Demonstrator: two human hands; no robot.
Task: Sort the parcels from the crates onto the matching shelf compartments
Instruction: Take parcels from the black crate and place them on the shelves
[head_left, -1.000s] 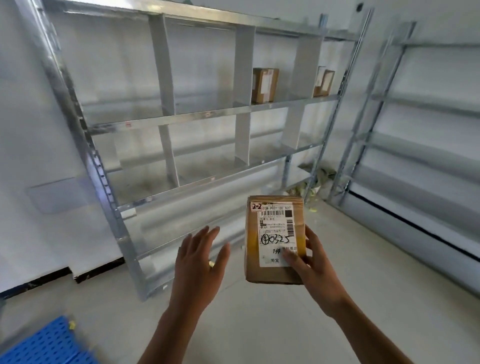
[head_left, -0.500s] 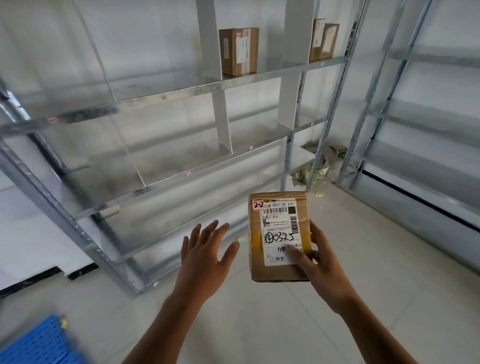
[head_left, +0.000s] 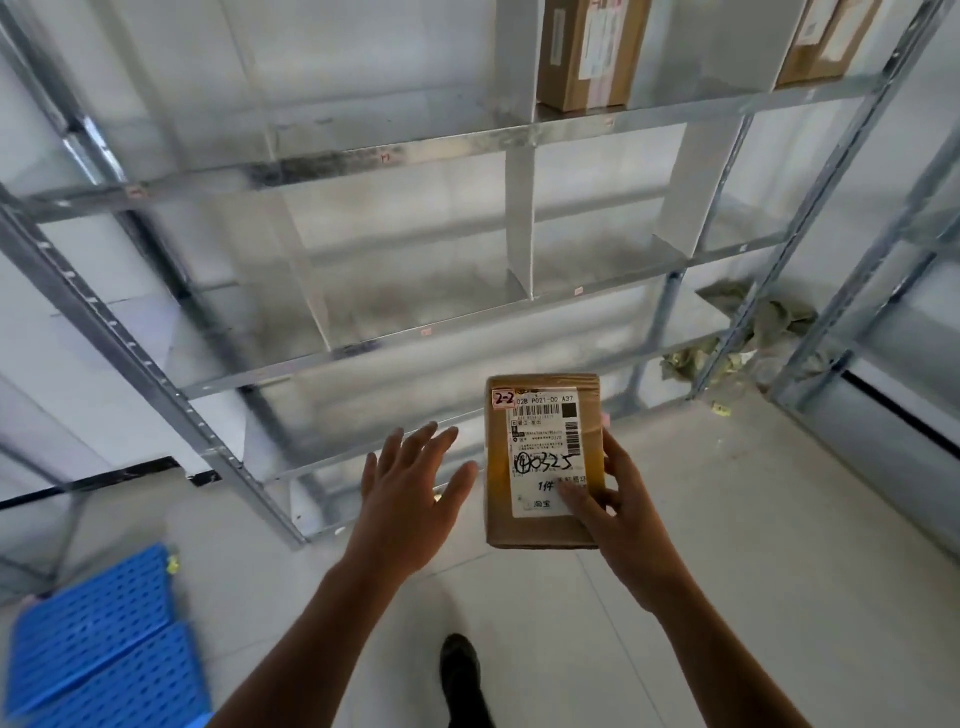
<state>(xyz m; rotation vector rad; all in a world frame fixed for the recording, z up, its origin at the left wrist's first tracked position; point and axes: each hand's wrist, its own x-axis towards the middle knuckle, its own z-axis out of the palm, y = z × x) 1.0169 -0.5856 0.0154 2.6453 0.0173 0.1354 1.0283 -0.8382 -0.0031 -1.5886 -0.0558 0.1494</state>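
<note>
Right hand (head_left: 618, 514) grips the parcel (head_left: 540, 462) at its near right edge, thumb across the label. Long axis runs up and away from the grip, toward the shelf rack (head_left: 363, 349) ahead and above. "2-2" tag (head_left: 503, 399) at far-left corner. Left hand (head_left: 410, 499) spread, just beside the parcel, apart. Right hand likely places.

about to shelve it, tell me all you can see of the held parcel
The parcel is a brown cardboard box, held upright in mid-air. A white shipping label with barcodes and black handwriting covers most of its front; a corner tag reads 2-2. The right hand grips its right edge, thumb on the label.
</note>
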